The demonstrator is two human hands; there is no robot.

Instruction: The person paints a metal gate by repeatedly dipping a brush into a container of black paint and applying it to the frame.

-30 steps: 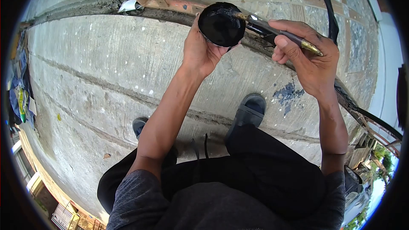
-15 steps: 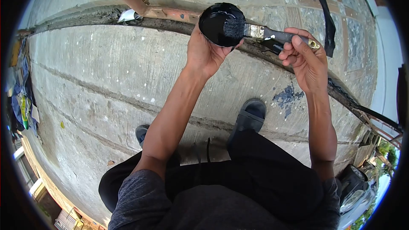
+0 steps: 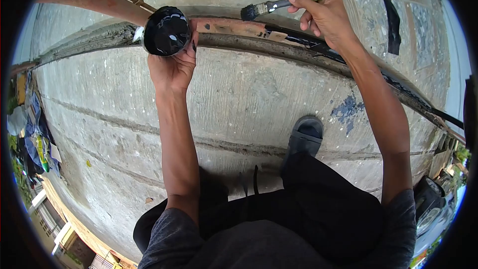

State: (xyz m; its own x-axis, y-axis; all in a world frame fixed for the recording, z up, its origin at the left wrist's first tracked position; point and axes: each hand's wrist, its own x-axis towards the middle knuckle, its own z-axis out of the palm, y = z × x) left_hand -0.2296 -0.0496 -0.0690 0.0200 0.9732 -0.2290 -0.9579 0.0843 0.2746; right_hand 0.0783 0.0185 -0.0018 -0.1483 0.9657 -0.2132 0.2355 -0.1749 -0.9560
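My left hand [image 3: 175, 69] is wrapped around a round tin of black paint [image 3: 167, 32], its open top facing me and glossy paint lining the inside. In my right hand [image 3: 324, 17] is a paintbrush [image 3: 271, 6], pinched near the end of its dark handle. Black paint coats the bristles, which point left and hang close over a metal rail [image 3: 231, 27]. That rail is bare reddish-brown near the brush and glossy black farther right. A reddish-brown post [image 3: 99, 1] slants in at upper left, behind the tin.
Grey concrete [image 3: 239, 89] lies below the rail, with a dark paint stain [image 3: 348, 112]. A black strip [image 3: 391, 12] rests on the stone paving at upper right. My sandalled foot [image 3: 305, 137] stands on the concrete. Cloths and packets [image 3: 42, 144] lie at far left.
The brush has come out of the tin and now hangs over the rail. My left hand has carried the tin to the left, while my right hand has moved up and left.
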